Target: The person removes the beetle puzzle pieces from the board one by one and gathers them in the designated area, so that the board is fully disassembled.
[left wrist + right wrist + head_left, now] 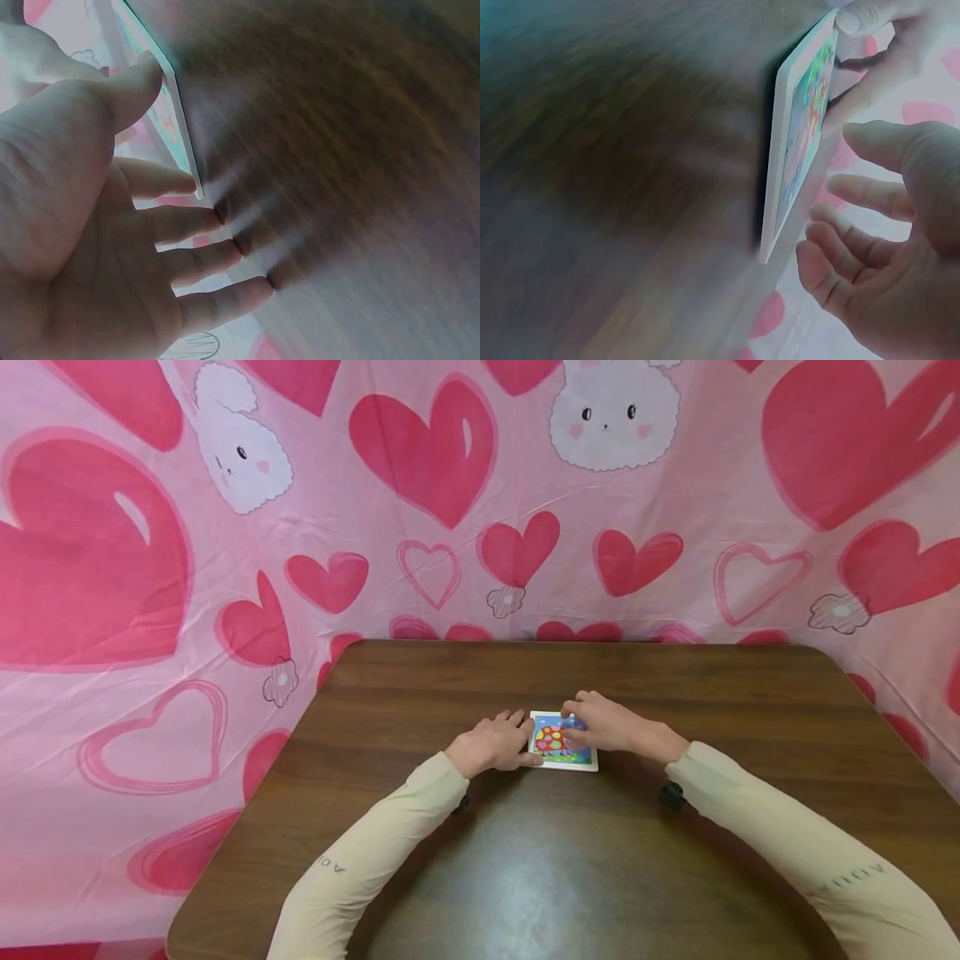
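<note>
Hands on a framed picture panel, head and wrist views. The left hand (495,743) is spread and unclenched: its thumb (139,90) rests on the near left corner of the picture panel (551,743), its index fingertip lies at the left edge towards the far corner, and the remaining fingertips meet the wood. The right hand (606,724) hangs over the panel's right part, fingers loosely bent; no object shows in its grasp, and whether a fingertip touches the picture cannot be told from these views. The panel lies flat, beyond the tabletop's middle, its ladybird image bounded by a raised white border (570,767). Judged by its thin, straight-edged form, it should prove light and stiff, not notably fragile, and liable to slide on the smooth wood unless steadied; the border, pinched at opposite edges, offers the best hold. Around it extends the dark brown tabletop (525,877), crossed by pale sleeves (390,835); behind stands a pink cloth (330,527) printed with hearts and white animal heads
</note>
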A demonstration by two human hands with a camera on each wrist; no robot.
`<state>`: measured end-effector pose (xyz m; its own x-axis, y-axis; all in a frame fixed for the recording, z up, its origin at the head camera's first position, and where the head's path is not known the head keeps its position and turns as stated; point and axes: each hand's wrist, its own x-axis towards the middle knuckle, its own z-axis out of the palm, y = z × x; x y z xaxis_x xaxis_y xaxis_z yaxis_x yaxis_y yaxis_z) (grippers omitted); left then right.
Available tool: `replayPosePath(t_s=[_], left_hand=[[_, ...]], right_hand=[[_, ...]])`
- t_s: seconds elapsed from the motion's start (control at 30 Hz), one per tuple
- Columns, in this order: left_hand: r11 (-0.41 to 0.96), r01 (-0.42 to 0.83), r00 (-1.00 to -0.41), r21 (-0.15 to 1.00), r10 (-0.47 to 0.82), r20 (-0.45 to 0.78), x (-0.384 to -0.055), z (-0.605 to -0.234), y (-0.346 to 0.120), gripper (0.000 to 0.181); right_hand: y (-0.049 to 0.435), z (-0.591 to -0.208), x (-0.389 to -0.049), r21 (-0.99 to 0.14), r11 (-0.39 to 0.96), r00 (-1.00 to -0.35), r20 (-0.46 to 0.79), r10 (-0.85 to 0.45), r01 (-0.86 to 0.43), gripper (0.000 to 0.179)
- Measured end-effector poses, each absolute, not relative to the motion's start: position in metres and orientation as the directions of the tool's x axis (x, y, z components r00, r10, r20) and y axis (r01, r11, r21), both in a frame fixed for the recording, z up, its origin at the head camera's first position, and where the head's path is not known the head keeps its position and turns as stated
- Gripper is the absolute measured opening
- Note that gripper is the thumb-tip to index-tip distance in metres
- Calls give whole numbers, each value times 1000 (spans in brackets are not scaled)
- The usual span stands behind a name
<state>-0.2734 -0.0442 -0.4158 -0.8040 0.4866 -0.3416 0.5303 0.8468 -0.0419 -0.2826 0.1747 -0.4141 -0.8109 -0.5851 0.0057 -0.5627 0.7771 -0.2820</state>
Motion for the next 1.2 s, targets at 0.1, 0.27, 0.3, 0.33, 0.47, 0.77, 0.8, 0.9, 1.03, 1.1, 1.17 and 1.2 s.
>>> replayPosePath(t_s=[0.1, 0.27, 0.3, 0.33, 0.47, 0.77, 0.8, 0.9, 1.03, 1.1, 1.17, 1.2], left_hand=[[844, 535, -804, -50, 490, -337, -274, -417, -44, 82], [841, 538, -802, -52, 492, -338, -274, -416, -44, 82], [841, 538, -802, -51, 492, -340, -274, -416, -44, 82], [841, 539, -801, -50, 493, -340, -274, -415, -44, 82], [841, 539, -800, -54, 491, -346, -274, -414, -43, 82], [841, 539, -794, -47, 488, -361, -273, -414, -43, 83], [842, 538, -794, -45, 488, -362, -273, -415, -43, 83], [846, 532, -798, -42, 484, -359, -273, -415, -44, 83], [849, 526, -800, -42, 478, -362, -274, -415, -44, 83], [848, 529, -799, -41, 481, -362, -275, -415, -44, 83], [846, 531, -798, -43, 483, -361, -275, -415, -43, 83], [845, 532, -797, -42, 484, -361, -275, -414, -43, 83]], right_hand=[[170, -415, -287, -316, 771, -812, -6, -584, -552, 34], [163, -420, -294, -351, 756, -807, 2, -590, -553, 32], [162, -421, -295, -355, 751, -805, 6, -593, -556, 32], [161, -422, -296, -358, 748, -803, 8, -596, -559, 31], [158, -424, -301, -368, 743, -800, 7, -599, -559, 32], [152, -428, -304, -400, 774, -820, -87, -565, -491, 38], [151, -428, -303, -397, 774, -818, -91, -568, -493, 38], [149, -427, -301, -387, 775, -814, -95, -573, -500, 36], [146, -426, -299, -361, 781, -812, -98, -576, -510, 36], [145, -426, -298, -352, 791, -819, -104, -564, -500, 37], [144, -426, -298, -347, 800, -826, -107, -553, -490, 38], [143, -425, -298, -343, 803, -829, -109, -549, -487, 38]])
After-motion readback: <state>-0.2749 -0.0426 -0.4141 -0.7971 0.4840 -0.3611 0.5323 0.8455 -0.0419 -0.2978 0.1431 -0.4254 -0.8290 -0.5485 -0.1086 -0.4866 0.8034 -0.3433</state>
